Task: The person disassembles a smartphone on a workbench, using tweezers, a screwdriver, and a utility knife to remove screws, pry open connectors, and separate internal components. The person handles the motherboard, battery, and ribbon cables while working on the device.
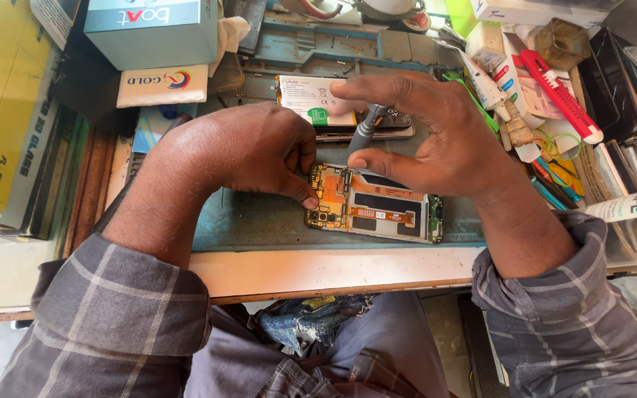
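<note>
Surface: wooden front edge, crowded w/ boxes and tools at rear. Blue-grey work mat lies at centre, under both hands.

Large pale-blue box stands at rear left; a flat white box sits just in front of it.

Opened phone, back cover off, lies flat on mat near the front edge; orange circuit section at its left end, dark plates and orange flex strip across the middle.

Left hand: curled, thumb tip pressing top-left corner of phone, fingers folded in; holds nothing separate.

Right hand: closed around a grey screwdriver, thumb and fingers pinching the handle. Tool stands nearly upright, tip down on phone's upper edge, approx. beside left thumb.

White battery lies behind the hands, partly hidden.

Red-and-white cutter knife lies at rear right, well apart from phone.
</note>
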